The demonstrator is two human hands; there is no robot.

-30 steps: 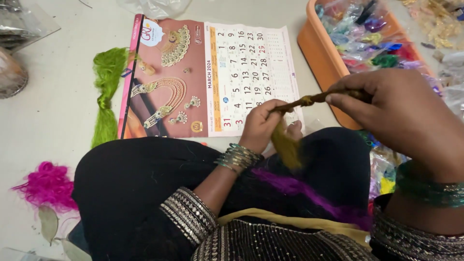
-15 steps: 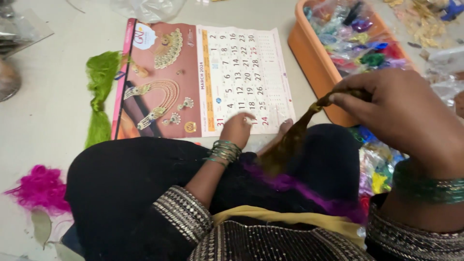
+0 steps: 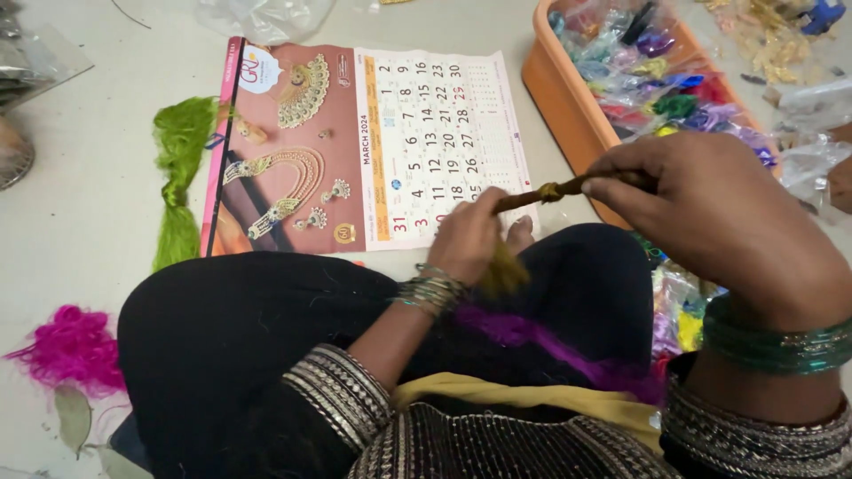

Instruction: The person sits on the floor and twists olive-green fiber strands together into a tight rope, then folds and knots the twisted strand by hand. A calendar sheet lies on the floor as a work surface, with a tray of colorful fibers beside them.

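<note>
Head view: right hand (image 3: 710,222) fingertips are pinching one end of an olive-brown thread bundle (image 3: 541,192), stretched taut above the lap; left hand (image 3: 470,239) fingers are closing around its loose tassel end. A knot is sitting midway, the tassel apparently remaining unbound. Orange tray (image 3: 555,89), at the calendar's (image 3: 373,142) right edge, is holding bagged coloured threads.

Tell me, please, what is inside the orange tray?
The orange tray holds clear plastic packets of coloured thread: blue, purple, green, red. Its near end is hidden behind the right hand.
</note>
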